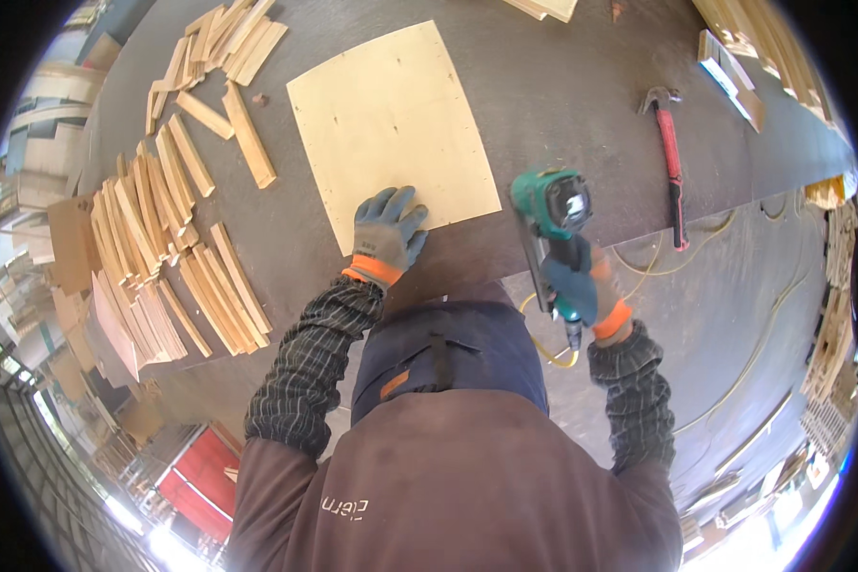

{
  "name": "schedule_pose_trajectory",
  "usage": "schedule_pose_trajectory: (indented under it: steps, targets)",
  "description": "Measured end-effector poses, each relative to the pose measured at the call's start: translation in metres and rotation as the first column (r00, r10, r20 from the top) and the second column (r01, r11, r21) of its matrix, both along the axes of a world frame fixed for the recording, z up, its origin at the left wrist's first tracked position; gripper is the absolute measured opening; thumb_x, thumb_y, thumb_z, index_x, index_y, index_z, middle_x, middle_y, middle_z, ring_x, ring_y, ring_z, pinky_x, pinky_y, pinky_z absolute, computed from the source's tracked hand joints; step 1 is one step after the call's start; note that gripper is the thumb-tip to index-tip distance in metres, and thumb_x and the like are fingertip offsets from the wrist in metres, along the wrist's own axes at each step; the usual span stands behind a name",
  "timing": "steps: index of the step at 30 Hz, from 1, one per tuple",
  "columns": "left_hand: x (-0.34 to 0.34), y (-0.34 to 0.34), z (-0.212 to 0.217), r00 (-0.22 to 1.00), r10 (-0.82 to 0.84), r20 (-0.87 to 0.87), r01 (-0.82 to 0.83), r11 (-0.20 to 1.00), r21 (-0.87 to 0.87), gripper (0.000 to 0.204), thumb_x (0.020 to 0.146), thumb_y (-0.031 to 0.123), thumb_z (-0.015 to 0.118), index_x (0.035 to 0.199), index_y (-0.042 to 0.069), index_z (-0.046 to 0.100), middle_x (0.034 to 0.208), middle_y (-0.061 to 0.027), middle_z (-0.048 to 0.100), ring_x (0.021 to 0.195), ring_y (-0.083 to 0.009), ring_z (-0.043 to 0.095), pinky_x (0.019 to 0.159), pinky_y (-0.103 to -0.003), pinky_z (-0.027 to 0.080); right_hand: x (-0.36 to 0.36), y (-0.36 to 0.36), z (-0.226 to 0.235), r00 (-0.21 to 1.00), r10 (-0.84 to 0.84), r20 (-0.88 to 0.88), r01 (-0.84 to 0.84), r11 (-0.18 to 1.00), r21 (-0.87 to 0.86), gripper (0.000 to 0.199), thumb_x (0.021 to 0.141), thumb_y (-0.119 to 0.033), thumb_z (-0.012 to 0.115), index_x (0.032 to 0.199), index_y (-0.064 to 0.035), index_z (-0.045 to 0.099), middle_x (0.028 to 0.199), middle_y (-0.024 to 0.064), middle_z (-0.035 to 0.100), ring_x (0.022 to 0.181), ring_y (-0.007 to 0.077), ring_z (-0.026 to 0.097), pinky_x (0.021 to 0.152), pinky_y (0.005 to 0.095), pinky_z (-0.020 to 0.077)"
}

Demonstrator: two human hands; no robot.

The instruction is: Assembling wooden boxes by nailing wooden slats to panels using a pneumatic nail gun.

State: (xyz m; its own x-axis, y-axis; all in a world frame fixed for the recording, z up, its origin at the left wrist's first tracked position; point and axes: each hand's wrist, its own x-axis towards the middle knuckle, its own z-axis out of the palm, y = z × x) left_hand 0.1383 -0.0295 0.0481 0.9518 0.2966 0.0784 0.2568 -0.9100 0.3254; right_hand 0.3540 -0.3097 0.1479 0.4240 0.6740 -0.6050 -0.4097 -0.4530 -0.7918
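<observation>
A square plywood panel [391, 124] lies on the dark table in front of me, with small marks spread over its face. On its near edge rests my left hand [388, 231] in a grey and orange work glove, fingers laid out over the wood and holding nothing. My right hand [586, 286], gloved alike, is closed around the handle of a green and black nail gun [551, 205]. The tool is raised beside the panel's right edge, apart from it. A yellow air hose [564, 360] joins the bottom of its handle.
Several wooden strips [143, 210] lie in loose piles at the left of the table [582, 105]. A red-handled hammer [670, 162] lies near the right edge. More boards [767, 48] stand at the far right. The hose trails over the floor [734, 315].
</observation>
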Motion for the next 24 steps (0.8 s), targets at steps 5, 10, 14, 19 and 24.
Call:
schedule_pose_trajectory:
  steps: [5, 10, 14, 19, 24]
  targets:
    - [-0.005, 0.004, 0.0, 1.0, 0.007, 0.009, -0.006, 0.999, -0.038, 0.035, 0.081, 0.024, 0.083, 0.114, 0.015, 0.077, 0.142, -0.0098, 0.062, 0.129, -0.0356, 0.059, 0.105, -0.054, 0.049, -0.025, 0.017, -0.017, 0.99, -0.036, -0.14, 0.034, 0.999, -0.016, 0.031, 0.091, -0.009, 0.071, 0.122, -0.0059, 0.069, 0.087, -0.0002, 0.068, 0.072, 0.0085, 0.061, 0.064, 0.0286, 0.0517]
    - [-0.007, 0.005, -0.002, 1.0, 0.026, 0.011, -0.026, 0.999, -0.029, 0.034, 0.082, 0.025, 0.082, 0.114, 0.014, 0.078, 0.143, -0.0084, 0.061, 0.132, -0.034, 0.058, 0.107, -0.053, 0.048, -0.034, 0.023, -0.02, 0.995, -0.023, -0.099, 0.015, 0.996, -0.087, 0.032, 0.092, -0.009, 0.067, 0.124, -0.006, 0.067, 0.084, 0.0007, 0.066, 0.067, 0.009, 0.06, 0.059, 0.0283, 0.0509]
    - [-0.012, 0.008, -0.003, 0.999, 0.021, 0.026, -0.02, 0.999, -0.048, 0.033, 0.083, 0.026, 0.081, 0.113, 0.013, 0.078, 0.141, -0.0076, 0.061, 0.131, -0.0325, 0.057, 0.106, -0.052, 0.047, -0.042, 0.035, -0.008, 0.991, -0.067, -0.116, 0.058, 0.996, -0.074, 0.047, 0.093, -0.007, 0.062, 0.139, 0.0024, 0.061, 0.076, 0.0019, 0.06, 0.063, 0.011, 0.058, 0.058, 0.0283, 0.0485]
    - [-0.019, 0.01, -0.002, 0.999, 0.042, 0.03, -0.041, 0.998, -0.038, 0.033, 0.083, 0.025, 0.081, 0.113, 0.012, 0.078, 0.139, -0.007, 0.061, 0.129, -0.0309, 0.058, 0.104, -0.051, 0.048, -0.063, 0.035, 0.019, 0.99, -0.074, -0.119, 0.08, 0.996, 0.046, 0.024, 0.093, -0.007, 0.064, 0.116, -0.0009, 0.063, 0.079, 0.0021, 0.062, 0.063, 0.0108, 0.059, 0.056, 0.0294, 0.0494]
    - [-0.057, 0.037, 0.014, 0.999, 0.039, 0.013, -0.036, 0.981, -0.19, 0.049, 0.083, 0.029, 0.085, 0.13, 0.017, 0.075, 0.153, -0.0126, 0.057, 0.141, -0.0362, 0.053, 0.117, -0.051, 0.044, -0.085, 0.037, 0.02, 1.0, -0.009, 0.014, 0.009, 1.0, 0.003, 0.006, 0.093, -0.007, 0.065, 0.096, -0.0023, 0.066, 0.072, 0.0045, 0.063, 0.062, 0.0135, 0.062, 0.057, 0.0302, 0.0508]
